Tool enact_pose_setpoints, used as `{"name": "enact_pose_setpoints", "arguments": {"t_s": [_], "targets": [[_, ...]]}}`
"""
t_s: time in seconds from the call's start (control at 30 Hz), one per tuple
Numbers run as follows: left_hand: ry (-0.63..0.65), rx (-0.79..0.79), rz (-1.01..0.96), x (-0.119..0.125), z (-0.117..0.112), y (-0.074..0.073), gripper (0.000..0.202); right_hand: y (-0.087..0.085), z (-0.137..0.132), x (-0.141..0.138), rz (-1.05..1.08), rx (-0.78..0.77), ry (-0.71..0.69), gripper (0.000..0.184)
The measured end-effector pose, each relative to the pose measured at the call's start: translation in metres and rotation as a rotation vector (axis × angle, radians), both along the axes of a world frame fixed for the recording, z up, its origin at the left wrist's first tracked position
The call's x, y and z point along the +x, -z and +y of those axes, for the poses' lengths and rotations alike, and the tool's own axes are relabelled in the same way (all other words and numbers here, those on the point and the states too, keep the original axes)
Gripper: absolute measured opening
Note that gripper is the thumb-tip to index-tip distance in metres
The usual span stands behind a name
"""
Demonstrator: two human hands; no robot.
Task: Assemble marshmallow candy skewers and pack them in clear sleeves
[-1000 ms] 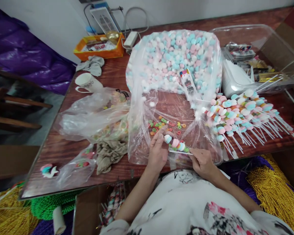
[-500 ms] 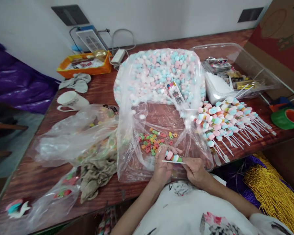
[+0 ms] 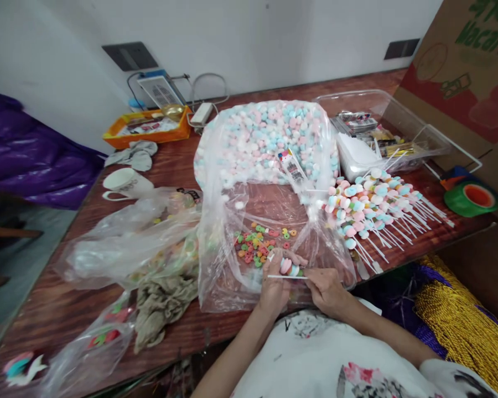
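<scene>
Left hand (image 3: 274, 290) has closed over the skewer (image 3: 291, 268); loose rings (image 3: 255, 249) lie beyond.

The marshmallows (image 3: 269, 135) were pink, blue and white; the ring candies (image 3: 257, 247) red, green and orange; the tabletop (image 3: 174, 155) reddish-brown woodgrain; the tray (image 3: 147, 132) orange.

A large bag (image 3: 269, 132) lies in the middle of the worktop (image 3: 178, 155), with loose ring sweets (image 3: 259, 246) in its near end. At the near edge, just before those sweets, the left hand (image 3: 274, 290) and right hand (image 3: 327, 287) hold a stick (image 3: 288, 275) between them. Right of the bag lies a pile of filled sticks (image 3: 369, 204), with a clear tray (image 3: 398, 108) behind it. Left of the bag sit crumpled bags (image 3: 124, 243), with a cup (image 3: 124, 182) behind them and a rag (image 3: 161, 301) in front.
</scene>
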State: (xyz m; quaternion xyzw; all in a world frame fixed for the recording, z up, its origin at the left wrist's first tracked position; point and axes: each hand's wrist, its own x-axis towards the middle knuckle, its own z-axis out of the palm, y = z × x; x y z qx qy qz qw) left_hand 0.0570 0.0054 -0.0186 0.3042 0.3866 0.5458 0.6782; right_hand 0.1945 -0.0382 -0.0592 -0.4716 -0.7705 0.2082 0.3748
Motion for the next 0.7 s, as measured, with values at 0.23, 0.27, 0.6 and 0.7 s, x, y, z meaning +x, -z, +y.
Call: {"name": "enact_pose_setpoints", "arguments": {"t_s": [0.23, 0.27, 0.6, 0.7], "targets": [[-0.023, 0.024, 0.068, -0.017, -0.008, -0.003, 0.023, -0.002, -0.002, 0.004, -0.004, 0.081, 0.045, 0.023], [-0.062, 0.021, 0.057, -0.019, -0.008, -0.003, 0.025, -0.002, -0.004, 0.006, -0.017, 0.109, 0.067, 0.026], [-0.173, 0.128, 0.227, -0.034, -0.011, 0.005, 0.02, -0.026, 0.015, 0.085, -0.161, 0.259, 0.447, 0.035], [-0.154, 0.149, 0.35, -0.034, -0.018, 0.008, 0.022, -0.037, 0.037, 0.135, -0.322, 0.336, 0.621, 0.028]]}}
